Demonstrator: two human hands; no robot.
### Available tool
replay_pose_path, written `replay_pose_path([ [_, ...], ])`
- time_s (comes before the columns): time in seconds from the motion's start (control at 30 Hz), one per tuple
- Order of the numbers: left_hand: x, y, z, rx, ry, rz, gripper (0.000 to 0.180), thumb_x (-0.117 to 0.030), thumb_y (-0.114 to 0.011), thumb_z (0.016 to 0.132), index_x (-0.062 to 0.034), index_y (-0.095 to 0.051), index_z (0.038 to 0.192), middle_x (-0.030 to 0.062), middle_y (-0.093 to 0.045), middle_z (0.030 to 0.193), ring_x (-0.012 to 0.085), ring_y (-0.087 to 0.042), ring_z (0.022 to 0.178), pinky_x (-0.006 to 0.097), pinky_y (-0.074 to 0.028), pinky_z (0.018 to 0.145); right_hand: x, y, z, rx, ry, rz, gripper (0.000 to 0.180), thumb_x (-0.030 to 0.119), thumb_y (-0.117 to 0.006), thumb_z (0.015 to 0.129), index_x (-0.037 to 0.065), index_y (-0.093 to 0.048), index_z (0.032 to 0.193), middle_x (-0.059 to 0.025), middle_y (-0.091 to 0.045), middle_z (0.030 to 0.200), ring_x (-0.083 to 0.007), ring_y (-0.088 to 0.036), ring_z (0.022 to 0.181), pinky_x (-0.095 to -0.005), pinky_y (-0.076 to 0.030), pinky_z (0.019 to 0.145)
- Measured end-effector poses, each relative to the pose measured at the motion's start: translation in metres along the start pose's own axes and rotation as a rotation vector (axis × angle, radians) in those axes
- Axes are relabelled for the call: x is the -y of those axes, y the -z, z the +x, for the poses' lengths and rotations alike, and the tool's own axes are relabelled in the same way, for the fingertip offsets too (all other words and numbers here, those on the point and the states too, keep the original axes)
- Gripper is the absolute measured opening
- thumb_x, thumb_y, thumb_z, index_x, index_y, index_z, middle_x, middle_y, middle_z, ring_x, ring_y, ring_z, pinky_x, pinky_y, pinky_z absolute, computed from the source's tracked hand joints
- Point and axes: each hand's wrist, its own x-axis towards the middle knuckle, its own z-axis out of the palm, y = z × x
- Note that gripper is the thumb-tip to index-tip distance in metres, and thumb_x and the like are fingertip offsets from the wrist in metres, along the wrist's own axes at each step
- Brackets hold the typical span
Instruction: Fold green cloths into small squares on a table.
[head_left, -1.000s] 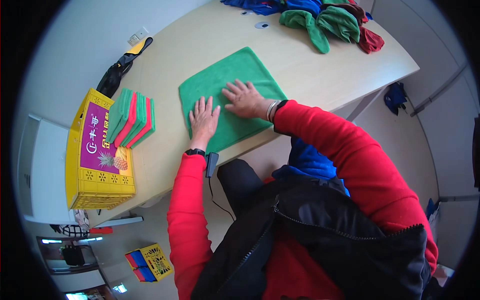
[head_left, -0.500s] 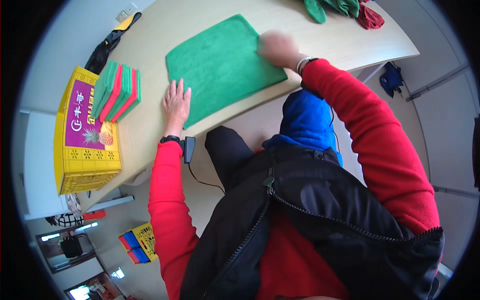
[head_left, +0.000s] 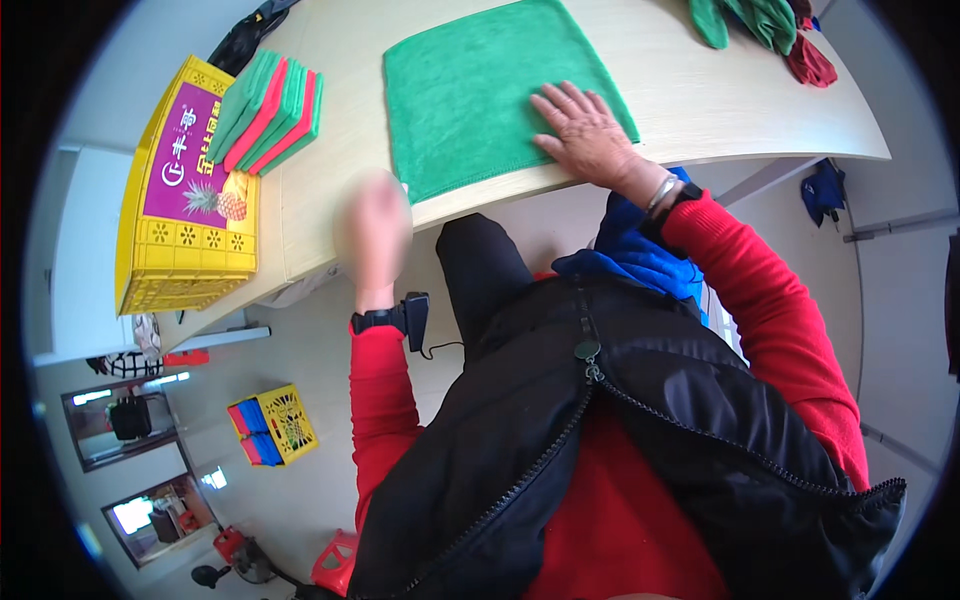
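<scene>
A green cloth point(head_left: 490, 90) lies spread flat on the pale table, one edge along the table's front edge. My right hand point(head_left: 585, 130) rests on its right part, palm down with the fingers apart. Beside the cloth's near left corner is my left hand point(head_left: 374, 225), smeared by motion, so its fingers cannot be made out. Left of it, a stack of folded green and red cloths point(head_left: 290, 112) leans by a yellow crate.
The yellow crate point(head_left: 195, 262) with a purple panel stands at the table's left. Crumpled green and dark red cloths point(head_left: 765, 25) lie at the far right. A black bag-like thing point(head_left: 245, 38) lies behind the stack. On the floor is another yellow crate point(head_left: 287, 418) holding blue and red cloths.
My right hand has gone from a blur at the cloth's right edge to lying flat on it. My left hand has come off the cloth's left edge toward its near corner. The view has shifted.
</scene>
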Motion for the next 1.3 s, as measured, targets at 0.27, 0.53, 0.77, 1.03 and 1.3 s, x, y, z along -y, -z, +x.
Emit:
replay_pose_path([
  [0.27,-0.004,0.002,-0.020,-0.054,-0.007,0.192,0.028,-0.019,-0.078,0.082,-0.0013,-0.067,0.101,0.0112,-0.068,0.091,0.0253,-0.065,0.082,0.037,-0.052,0.077,-0.007,0.018,-0.013,0.009,0.017,-0.052,0.061,0.046,-0.046,0.102,0.009,-0.039,0.151,-0.0134,-0.036,0.157,-0.0334,-0.029,0.147,-0.0474,-0.022,0.122],
  [0.53,-0.038,0.012,-0.037,-0.104,-0.422,0.317,0.049,-0.024,-0.081,0.076,-0.0066,-0.059,0.116,0.0122,-0.056,0.123,0.0319,-0.053,0.115,0.047,-0.037,0.105,-0.023,0.060,-0.044,0.082,0.116,0.103,0.061,0.043,-0.050,0.101,0.009,-0.040,0.150,-0.0127,-0.038,0.156,-0.0328,-0.030,0.147,-0.0486,-0.020,0.122],
  [0.77,-0.058,0.016,-0.041,0.002,-0.579,0.446,0.033,-0.019,-0.075,0.081,-0.0054,-0.059,0.107,0.0126,-0.057,0.111,0.0304,-0.054,0.111,0.047,-0.037,0.104,-0.020,0.075,-0.041,0.170,-0.034,-0.009,0.060,0.042,-0.049,0.101,0.004,-0.041,0.147,-0.0139,-0.047,0.149,-0.0291,-0.036,0.144,-0.0526,-0.021,0.121],
  [1.03,-0.096,0.005,-0.046,0.092,-0.727,0.451,0.010,-0.010,-0.065,0.082,-0.0057,-0.057,0.084,0.0103,-0.056,0.084,0.0283,-0.058,0.089,0.045,-0.044,0.091,-0.057,0.074,0.016,0.261,-0.103,-0.040,0.063,0.048,-0.039,0.105,0.002,-0.040,0.148,-0.0158,-0.050,0.148,-0.0297,-0.038,0.143,-0.0535,-0.023,0.120],
  [1.3,-0.152,-0.054,-0.048,0.304,-0.757,0.017,0.011,-0.007,-0.067,0.075,-0.0033,-0.058,0.081,0.0137,-0.060,0.079,0.0360,-0.063,0.073,0.047,-0.050,0.066,-0.064,0.061,0.088,0.424,-0.085,-0.032,0.069,0.054,-0.032,0.105,0.005,-0.034,0.153,-0.0155,-0.044,0.153,-0.0334,-0.033,0.146,-0.0549,-0.021,0.120],
])
